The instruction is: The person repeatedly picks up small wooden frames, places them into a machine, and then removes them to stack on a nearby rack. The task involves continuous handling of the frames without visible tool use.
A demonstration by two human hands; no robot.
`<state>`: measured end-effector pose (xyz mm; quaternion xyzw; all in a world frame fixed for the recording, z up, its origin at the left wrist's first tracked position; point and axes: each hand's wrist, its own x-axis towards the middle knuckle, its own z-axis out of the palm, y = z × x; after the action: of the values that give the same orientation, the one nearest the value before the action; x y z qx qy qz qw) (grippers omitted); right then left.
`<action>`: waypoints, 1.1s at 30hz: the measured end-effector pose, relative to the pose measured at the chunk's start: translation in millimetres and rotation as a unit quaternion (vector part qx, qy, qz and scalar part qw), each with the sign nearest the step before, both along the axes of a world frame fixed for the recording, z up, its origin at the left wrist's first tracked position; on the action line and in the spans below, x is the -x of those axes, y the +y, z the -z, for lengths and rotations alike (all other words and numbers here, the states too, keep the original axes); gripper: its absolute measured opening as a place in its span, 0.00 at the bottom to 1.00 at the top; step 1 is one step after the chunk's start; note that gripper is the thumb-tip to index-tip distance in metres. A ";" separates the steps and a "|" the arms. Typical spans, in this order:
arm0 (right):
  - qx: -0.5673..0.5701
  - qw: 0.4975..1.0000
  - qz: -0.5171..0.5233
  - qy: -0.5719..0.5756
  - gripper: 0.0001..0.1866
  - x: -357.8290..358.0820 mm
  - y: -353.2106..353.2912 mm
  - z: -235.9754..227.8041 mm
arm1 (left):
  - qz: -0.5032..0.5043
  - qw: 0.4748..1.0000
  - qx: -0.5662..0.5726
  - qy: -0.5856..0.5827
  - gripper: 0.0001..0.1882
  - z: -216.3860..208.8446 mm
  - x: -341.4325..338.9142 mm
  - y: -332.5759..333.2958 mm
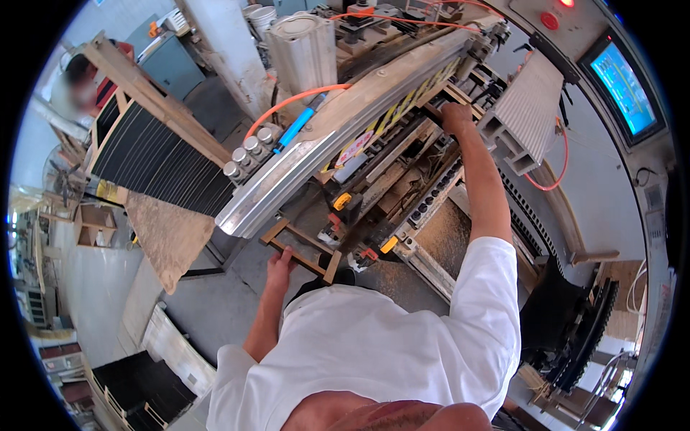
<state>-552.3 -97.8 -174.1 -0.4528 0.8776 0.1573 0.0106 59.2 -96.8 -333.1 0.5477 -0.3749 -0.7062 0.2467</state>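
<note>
A small rectangular wooden frame (332, 266) hangs low in front of my body, left of the machine. My left hand (281, 264) is closed on its near side rail. My right arm stretches far forward over the machine bed (402, 161). At its far right end my right hand (456, 118) is closed, with the fingers curled down beside a dark wooden bar (431, 111). The hand itself hides what lies under the fingers. Above the bed runs a long metal beam (287, 176) with yellow-black warning stripes.
Orange clamps (342, 202) stick out at the bed's near left end. Sawdust (445, 241) covers a panel beside it. To the right stand a ribbed metal block (528, 108) and a lit screen (619, 86). Stacked dark slats (154, 154) stand at left, a person (75, 90) behind them.
</note>
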 end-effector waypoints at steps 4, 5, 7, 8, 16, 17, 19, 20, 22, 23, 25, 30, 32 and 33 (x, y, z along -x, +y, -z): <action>-0.024 0.999 0.000 0.039 0.22 -12.2 -3.7 -11.6 | 0.023 0.992 0.109 -0.055 0.18 -20.2 -12.0 -2.2; -0.001 0.997 -0.018 0.069 0.22 -7.6 -2.5 -4.2 | 0.044 0.987 0.136 -0.073 0.18 -25.5 -14.7 -3.7; 0.021 0.995 -0.040 0.091 0.21 2.5 1.3 5.2 | 0.077 0.972 0.191 -0.110 0.17 -37.2 -19.1 -8.5; 0.020 0.995 -0.048 0.080 0.20 6.2 -1.0 9.1 | 0.064 0.971 0.213 -0.088 0.16 -43.9 -23.1 -7.7; -0.031 0.997 -0.024 0.074 0.30 -19.5 2.2 -18.2 | 0.046 0.939 0.325 -0.107 0.10 -157.3 -70.9 -18.2; -0.033 0.997 -0.019 0.066 0.30 -21.9 0.8 -19.8 | 0.042 0.935 0.340 -0.089 0.10 -175.3 -81.1 -21.0; -0.034 0.998 -0.003 0.052 0.30 -26.1 0.2 -22.5 | 0.027 0.929 0.364 -0.062 0.11 -210.7 -102.8 -28.5; -0.023 0.998 0.006 0.055 0.30 -28.0 0.2 -23.2 | 0.014 0.927 0.371 -0.052 0.11 -225.8 -114.9 -34.6; 0.000 0.998 0.023 0.057 0.29 -33.2 0.3 -21.5 | -0.023 0.907 0.421 -0.012 0.15 -255.3 -141.4 -52.5; -0.002 0.997 0.033 0.070 0.25 -30.2 4.4 -18.5 | -0.051 0.904 0.424 -0.009 0.16 -274.1 -152.1 -65.1; 0.037 0.993 0.038 0.105 0.21 -23.4 15.5 -17.8 | -0.116 0.893 0.430 0.062 0.18 -306.3 -167.3 -95.9; 0.328 0.942 -0.013 0.074 0.11 -96.3 19.1 -55.7 | -0.126 0.841 0.452 0.270 0.20 -366.2 -229.5 -211.4; 0.459 0.887 -0.041 0.023 0.09 -135.2 29.0 -70.2 | -0.118 0.835 0.443 0.305 0.17 -383.5 -241.2 -267.3; 0.516 0.854 -0.056 -0.003 0.09 -154.3 36.4 -75.0 | -0.131 0.836 0.432 0.311 0.17 -389.0 -241.8 -295.4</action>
<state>-398.0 -61.4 -99.0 -0.4423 0.8056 -0.3198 -0.2307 301.0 -392.1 55.9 0.1811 -0.4702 -0.5666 0.6520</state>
